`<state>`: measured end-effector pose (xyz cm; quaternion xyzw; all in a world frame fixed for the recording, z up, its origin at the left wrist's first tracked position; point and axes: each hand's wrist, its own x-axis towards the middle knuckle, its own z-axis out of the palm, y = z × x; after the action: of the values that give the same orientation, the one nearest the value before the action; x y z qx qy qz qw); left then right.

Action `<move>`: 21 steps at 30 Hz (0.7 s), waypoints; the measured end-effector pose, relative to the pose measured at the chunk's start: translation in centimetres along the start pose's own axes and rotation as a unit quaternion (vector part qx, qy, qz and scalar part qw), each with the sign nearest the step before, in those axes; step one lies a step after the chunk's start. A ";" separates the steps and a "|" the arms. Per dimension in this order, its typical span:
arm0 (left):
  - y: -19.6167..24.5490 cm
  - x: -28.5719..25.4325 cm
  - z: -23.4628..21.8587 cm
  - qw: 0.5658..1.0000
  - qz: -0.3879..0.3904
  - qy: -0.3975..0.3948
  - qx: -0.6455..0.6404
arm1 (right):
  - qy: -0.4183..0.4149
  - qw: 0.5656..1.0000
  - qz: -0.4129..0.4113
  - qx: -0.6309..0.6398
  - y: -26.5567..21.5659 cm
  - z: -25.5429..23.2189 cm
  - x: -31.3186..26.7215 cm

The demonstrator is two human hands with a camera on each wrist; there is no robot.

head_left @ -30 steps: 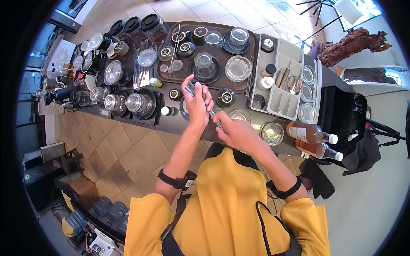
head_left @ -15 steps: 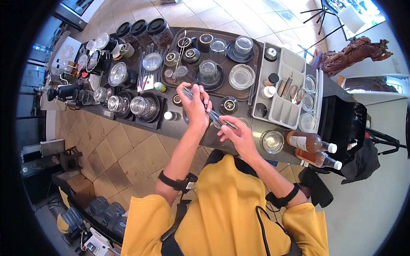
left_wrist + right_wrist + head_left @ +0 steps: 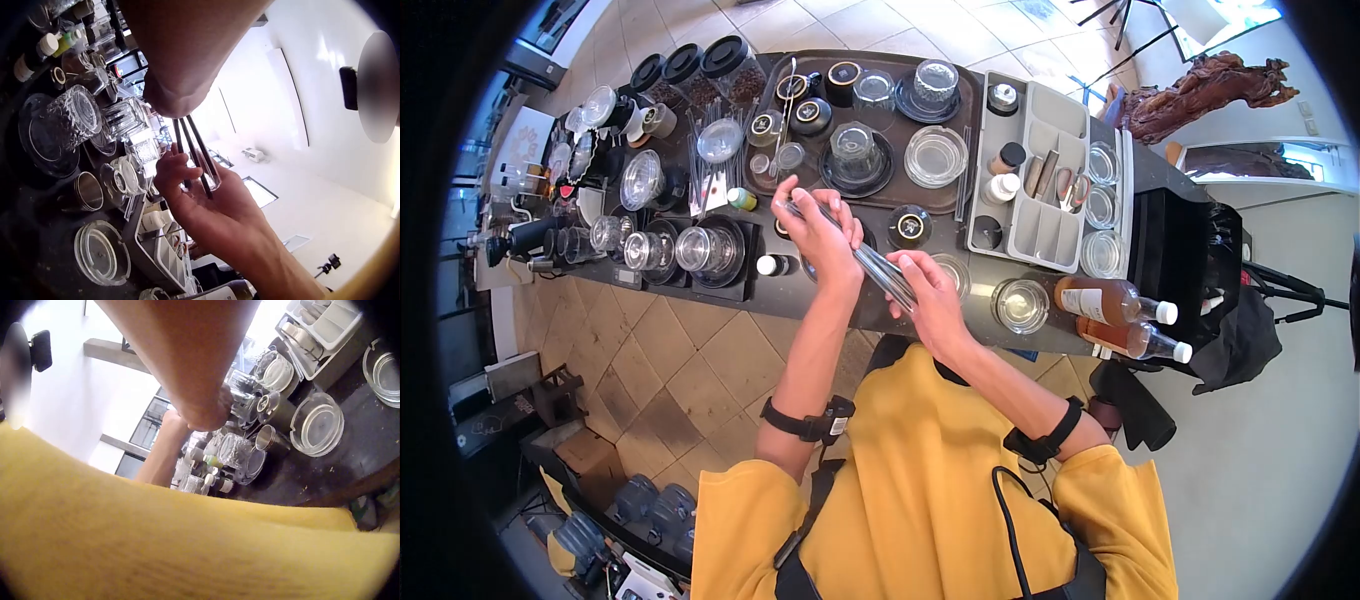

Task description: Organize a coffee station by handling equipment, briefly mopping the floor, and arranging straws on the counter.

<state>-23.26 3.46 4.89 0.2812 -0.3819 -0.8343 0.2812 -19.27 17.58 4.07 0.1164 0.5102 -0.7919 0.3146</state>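
Both hands hold a bundle of several thin, straight, dark metallic sticks [image 3: 866, 262] above the table's front edge. The left hand [image 3: 828, 245] grips the upper part, with the sticks running across its palm. Around the lower ends, the right hand [image 3: 932, 300] closes its thumb and fingers. In the left wrist view the sticks [image 3: 192, 147] span from one hand to the other and fan slightly apart. Just beyond the hands a dark cup [image 3: 909, 227] stands upside down, and a glass ashtray [image 3: 953, 276] lies partly behind the right hand.
A brown tray [image 3: 960, 198] with cups and glasses lies behind the hands. To the right stand a grey cutlery organizer [image 3: 1040, 262], another glass ashtray [image 3: 1020, 306] and two amber bottles [image 3: 1100, 302]. A small white-capped bottle [image 3: 772, 265] stands left of the hands.
The right hand's fingers, spread more loosely half a second ago, now close around the sticks' lower ends. Those ends lie closer together. The head view has shifted slightly.
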 end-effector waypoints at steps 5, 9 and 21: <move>-0.4 -0.2 0.0 0.999 0.039 -0.012 0.022 | 0.020 1.000 0.004 0.011 -0.1 1.2 -0.2; -0.8 -0.4 -0.2 1.000 0.011 -0.013 0.003 | 0.040 0.999 0.032 0.012 -0.9 1.0 -0.1; -0.3 -0.1 -1.3 0.994 -0.073 -0.077 0.034 | 0.145 0.704 -0.160 -0.677 -5.2 -5.1 5.3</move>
<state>-22.38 3.08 3.94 0.2530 -0.4090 -0.8581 0.1798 -27.25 21.52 2.95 -0.0979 0.9592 -0.2457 0.0997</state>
